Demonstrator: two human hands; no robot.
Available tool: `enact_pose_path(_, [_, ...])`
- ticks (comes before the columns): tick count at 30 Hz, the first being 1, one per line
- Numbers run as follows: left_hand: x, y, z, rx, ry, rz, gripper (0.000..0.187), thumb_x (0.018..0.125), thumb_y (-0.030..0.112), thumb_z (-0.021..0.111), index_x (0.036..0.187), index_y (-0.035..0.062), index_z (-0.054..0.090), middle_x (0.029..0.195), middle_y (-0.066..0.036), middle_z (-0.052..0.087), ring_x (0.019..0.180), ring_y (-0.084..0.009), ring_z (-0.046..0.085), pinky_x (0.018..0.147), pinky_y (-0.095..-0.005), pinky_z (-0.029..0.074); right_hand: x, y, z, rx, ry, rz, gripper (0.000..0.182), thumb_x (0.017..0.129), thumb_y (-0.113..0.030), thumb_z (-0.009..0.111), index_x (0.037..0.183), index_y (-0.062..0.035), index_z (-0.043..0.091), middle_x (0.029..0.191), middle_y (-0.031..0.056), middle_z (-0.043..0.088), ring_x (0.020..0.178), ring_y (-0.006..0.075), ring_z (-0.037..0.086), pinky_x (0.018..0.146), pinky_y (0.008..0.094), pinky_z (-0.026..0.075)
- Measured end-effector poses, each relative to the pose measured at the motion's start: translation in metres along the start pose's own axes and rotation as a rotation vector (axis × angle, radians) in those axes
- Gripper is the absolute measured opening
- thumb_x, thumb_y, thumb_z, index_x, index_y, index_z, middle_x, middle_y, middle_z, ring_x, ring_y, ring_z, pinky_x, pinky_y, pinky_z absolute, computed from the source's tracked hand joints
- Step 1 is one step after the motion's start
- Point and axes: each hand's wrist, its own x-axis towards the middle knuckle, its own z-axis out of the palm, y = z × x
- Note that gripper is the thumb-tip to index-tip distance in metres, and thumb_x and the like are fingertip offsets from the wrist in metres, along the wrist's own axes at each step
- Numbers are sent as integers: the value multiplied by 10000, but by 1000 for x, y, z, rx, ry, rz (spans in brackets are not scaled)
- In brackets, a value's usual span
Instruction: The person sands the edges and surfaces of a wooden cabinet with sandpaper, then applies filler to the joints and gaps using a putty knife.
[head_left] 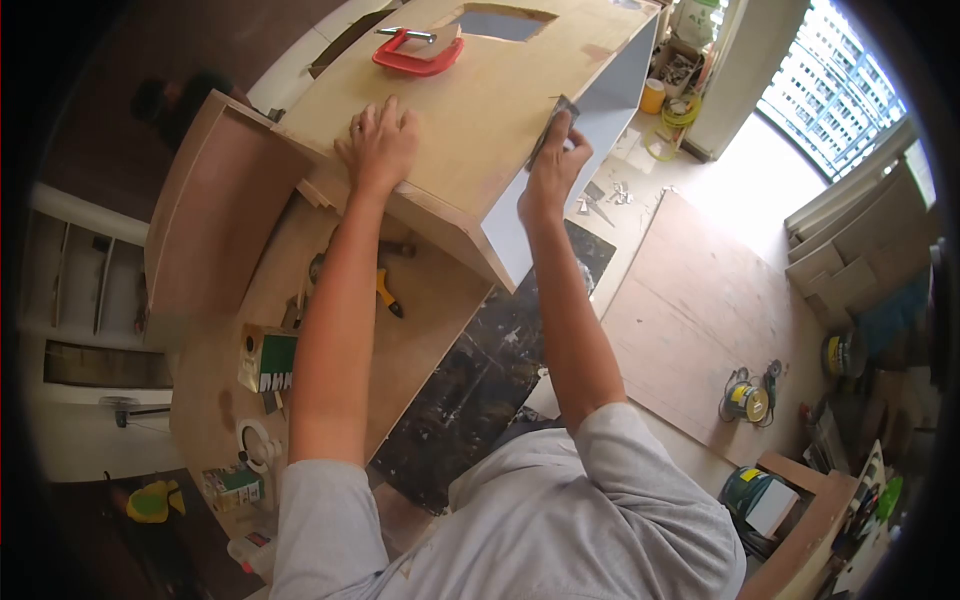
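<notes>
A plywood cabinet box lies on the workbench in front of me, with a rectangular cutout in its upper panel. My left hand rests on this panel near its close edge, fingers spread and holding nothing. My right hand is at the panel's right edge, closed around a thin, flat, dark scraper-like tool. That tool lies along the edge; its exact kind is hard to make out. Beyond my left hand, a red clamp with a silver screw lies on the panel.
Below the box, the bench carries a yellow-handled tool, a green-and-white carton and a tape roll. A curved wooden panel stands at left. On the floor at right are a plywood sheet and a can.
</notes>
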Motion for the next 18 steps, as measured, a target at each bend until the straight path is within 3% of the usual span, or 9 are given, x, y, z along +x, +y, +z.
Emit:
enact_pose_path(5, [8,-5,13,-9,35,-3,710,1047,614,410,1660,258,453,1737,-127,389,1610,-371,339,1284,-686,167,-58,43,-20,-258,18,-166,757,1063,-582,672,1447,12,402,1022,145,626,939,233,613,900,390,521])
enact_pose_path(7, [9,-4,9,-22,36,0,708,1042,588,411,1656,240,462,1738,-137,388,1615,-367,328,1290,-684,159,-101,12,-37,-399,-101,-169,739,1023,-512,764,1422,9,425,993,140,639,956,266,650,918,418,528])
enact_pose_path(9, [4,-3,3,-48,19,17,699,1035,534,407,1649,207,478,1740,-157,385,1624,-368,310,1301,-683,143,-74,-25,-42,-588,-88,-248,751,972,-461,838,1394,14,436,1011,167,676,970,305,686,917,436,539])
enact_pose_path(11, [3,-1,2,-44,21,7,695,1036,531,406,1648,212,477,1740,-156,385,1626,-365,304,1301,-686,140,-9,-52,-43,-626,-110,-285,785,929,-436,873,1382,35,437,1114,289,710,1004,347,720,916,454,559])
enact_pose_path(12, [2,0,2,-42,21,0,693,1036,530,406,1648,214,477,1740,-155,386,1627,-363,302,1301,-687,138,9,-72,-39,-719,-70,-382,786,922,-429,875,1380,40,441,1070,298,701,995,358,720,915,452,559])
enact_pose_path(13, [3,2,1,-42,26,-2,688,1036,529,405,1644,217,479,1738,-155,387,1627,-361,303,1301,-688,137,14,-97,-30,-838,-95,-214,784,912,-422,881,1386,25,445,1130,293,689,1027,385,718,926,472,560])
enact_pose_path(14, [4,3,1,-41,29,-3,684,1036,529,404,1641,220,482,1737,-155,388,1626,-359,305,1301,-689,137,16,-89,-34,-906,-114,-352,784,905,-423,885,1390,10,448,1173,290,677,1046,402,716,926,492,560])
enact_pose_path(15, [2,2,2,-40,27,-7,679,1036,528,404,1637,223,485,1736,-154,390,1626,-357,307,1301,-690,136,11,-84,-34,-975,-137,-487,785,897,-425,890,1395,-6,451,1215,287,666,1065,419,714,926,511,559])
enact_pose_path(18, [4,2,3,-55,49,1,666,1034,526,411,1621,225,500,1723,-158,409,1617,-360,324,1297,-700,144,-62,-77,-34,-1015,-385,-401,739,888,-406,897,1366,-30,475,1305,314,641,1124,483,698,957,542,550])
